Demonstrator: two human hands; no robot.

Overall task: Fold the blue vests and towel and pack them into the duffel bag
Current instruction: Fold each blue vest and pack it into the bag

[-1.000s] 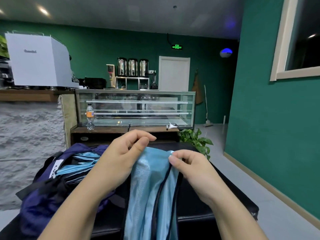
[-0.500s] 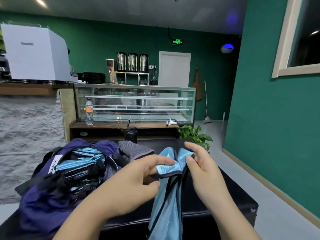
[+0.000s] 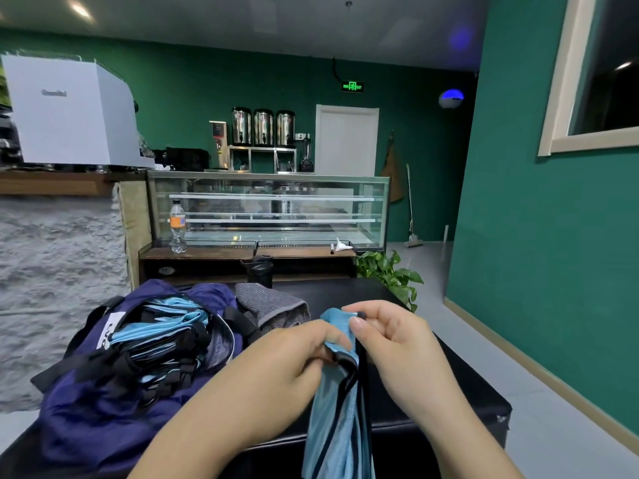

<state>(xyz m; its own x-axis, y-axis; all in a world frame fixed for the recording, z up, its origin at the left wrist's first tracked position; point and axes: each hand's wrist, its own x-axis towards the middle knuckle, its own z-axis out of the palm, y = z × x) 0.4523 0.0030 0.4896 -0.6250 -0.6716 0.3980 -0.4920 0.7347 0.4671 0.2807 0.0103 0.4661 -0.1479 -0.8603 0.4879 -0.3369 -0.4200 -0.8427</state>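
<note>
A light blue vest [image 3: 337, 420] with black trim hangs down over the front edge of the black table [image 3: 460, 382]. My left hand [image 3: 287, 368] grips its upper part from the left. My right hand [image 3: 394, 337] pinches the vest's top edge between thumb and fingers. On the left stands the open navy duffel bag [image 3: 90, 409], with several folded blue vests [image 3: 162, 330] stacked inside it. A grey towel [image 3: 269, 307] lies crumpled on the table just behind the bag and my left hand.
A black cup [image 3: 260, 271] stands at the table's far edge. Beyond are a wooden counter with a glass display case [image 3: 269, 209] and a water bottle [image 3: 177, 226]. A green plant [image 3: 390, 274] sits by the far right corner. Grey floor runs along the green wall at right.
My hands have come down toward the table with the vest, and it is now bunched narrower between them. The grey towel and more of the bag have come into view.
</note>
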